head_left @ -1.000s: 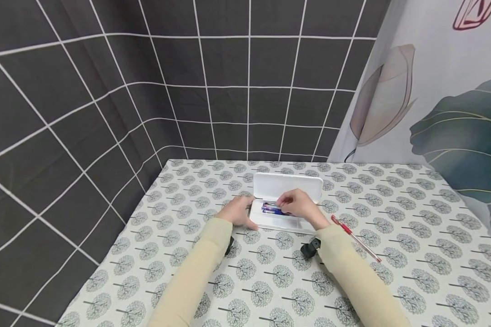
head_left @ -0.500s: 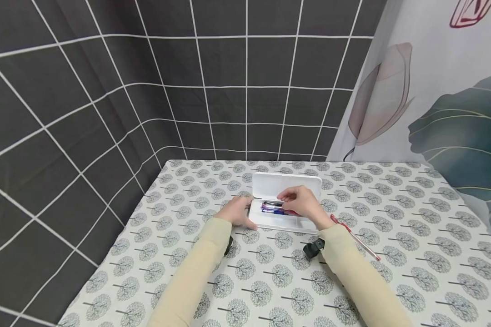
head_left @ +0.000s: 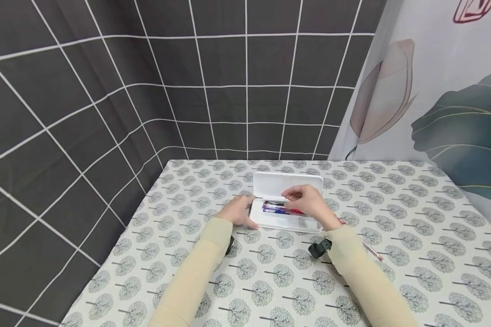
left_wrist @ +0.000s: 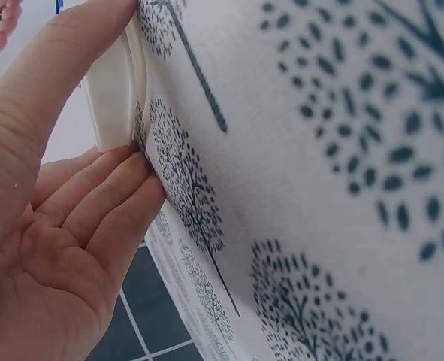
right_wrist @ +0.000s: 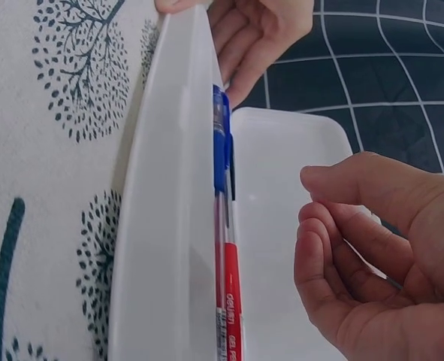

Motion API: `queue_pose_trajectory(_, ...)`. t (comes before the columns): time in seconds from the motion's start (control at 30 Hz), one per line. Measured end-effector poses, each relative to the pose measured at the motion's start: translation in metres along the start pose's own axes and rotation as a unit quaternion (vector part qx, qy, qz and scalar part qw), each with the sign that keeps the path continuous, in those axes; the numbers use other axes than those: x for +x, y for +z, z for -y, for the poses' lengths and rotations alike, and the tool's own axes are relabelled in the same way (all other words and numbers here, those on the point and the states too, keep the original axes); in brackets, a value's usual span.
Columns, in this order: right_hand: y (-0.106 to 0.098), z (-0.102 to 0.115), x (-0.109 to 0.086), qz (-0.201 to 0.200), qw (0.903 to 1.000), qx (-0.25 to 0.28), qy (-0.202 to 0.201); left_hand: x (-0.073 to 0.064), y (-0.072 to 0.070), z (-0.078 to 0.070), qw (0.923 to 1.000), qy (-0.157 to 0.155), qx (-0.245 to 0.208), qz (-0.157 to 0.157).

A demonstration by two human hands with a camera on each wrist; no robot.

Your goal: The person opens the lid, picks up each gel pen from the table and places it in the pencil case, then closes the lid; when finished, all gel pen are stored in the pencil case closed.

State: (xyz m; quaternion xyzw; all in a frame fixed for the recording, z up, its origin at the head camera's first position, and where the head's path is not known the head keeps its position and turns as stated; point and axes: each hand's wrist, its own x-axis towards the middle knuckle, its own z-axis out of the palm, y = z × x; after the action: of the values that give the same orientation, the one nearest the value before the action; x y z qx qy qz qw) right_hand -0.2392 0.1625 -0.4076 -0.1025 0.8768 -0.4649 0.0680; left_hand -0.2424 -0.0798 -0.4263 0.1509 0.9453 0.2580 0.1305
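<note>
A white pencil case lies on the table with its lid tipped back. Inside, several pens lie lengthwise, including a blue-capped pen and a red pen. My left hand holds the case's left end, thumb at the front side and fingers round the back corner, as the left wrist view also shows. Over the right half of the case hovers my right hand. Its fingers are loosely bent, and nothing is between them and the thumb in the right wrist view.
Another red pen lies on the tablecloth, partly covered by my right sleeve. A dark gridded curtain hangs behind and along the left side. A pale printed curtain hangs at the right.
My right hand has moved a little to the right and away from the pens, so more of them shows. The left hand stays on the case's left end.
</note>
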Motion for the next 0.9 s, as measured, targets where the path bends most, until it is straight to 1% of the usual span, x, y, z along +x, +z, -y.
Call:
queue_pose_trajectory(0.27, -0.009, -0.002, -0.004, 0.003, 0.9999, 0.005, -0.011, -0.001, -0.002, -0.001, 1.0000, 0.001, -0.001, 0.002)
queue_pose_trajectory(0.37, -0.013, -0.003, -0.007, 0.011, 0.9999, 0.004, -0.010, -0.001, -0.002, -0.001, 1.0000, -0.006, -0.006, 0.002)
queue_pose_trajectory(0.53, -0.020, -0.005, -0.012, 0.018, 0.9998, 0.009, 0.002, -0.001, -0.001, 0.000, 0.9999, -0.011, -0.011, 0.002)
queue_pose_trajectory(0.67, -0.026, -0.009, -0.016, 0.021, 0.9994, 0.023, 0.013, 0.001, -0.001, 0.001, 1.0000, -0.005, -0.004, 0.003)
queue_pose_trajectory(0.9, -0.034, -0.018, -0.023, 0.007, 0.9995, 0.017, 0.024, 0.002, 0.000, 0.001, 1.0000, 0.002, 0.003, 0.008)
